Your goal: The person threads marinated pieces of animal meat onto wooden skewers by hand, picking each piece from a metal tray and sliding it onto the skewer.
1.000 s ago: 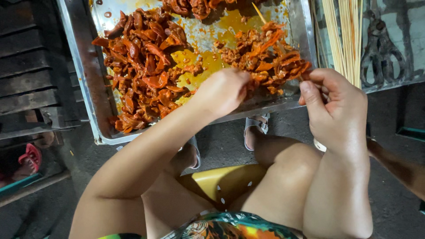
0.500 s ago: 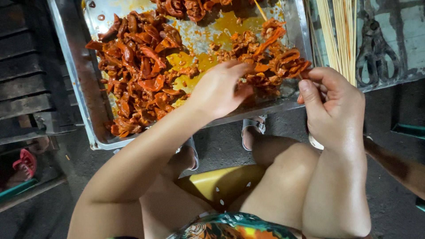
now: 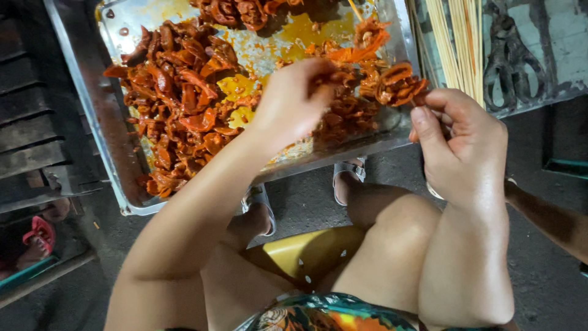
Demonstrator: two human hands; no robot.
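Note:
A metal tray [image 3: 82, 107] holds a pile of red-orange marinated meat pieces [image 3: 177, 92] in yellow oily sauce. My left hand [image 3: 291, 104] reaches over the tray's near right part, its fingers pinched on a meat piece [image 3: 334, 76]. My right hand [image 3: 459, 144] grips the lower end of a thin wooden skewer at the tray's right edge. The skewer slants up and to the left, and several meat pieces [image 3: 395, 83] are threaded on it. The two hands are close together, with the left fingertips right beside the skewered meat.
A bundle of bare bamboo skewers [image 3: 456, 43] and dark scissors [image 3: 508, 55] lie right of the tray. My knees and sandaled feet [image 3: 349, 178] are below it, over a yellow stool [image 3: 312, 251]. Another person's arm [image 3: 551, 217] reaches in at right. A red sandal [image 3: 37, 236] shows at left.
My left hand has lifted off the meat at the tray's front edge and moved up toward the skewer with a piece. The skewer's meat has risen a little with my right hand.

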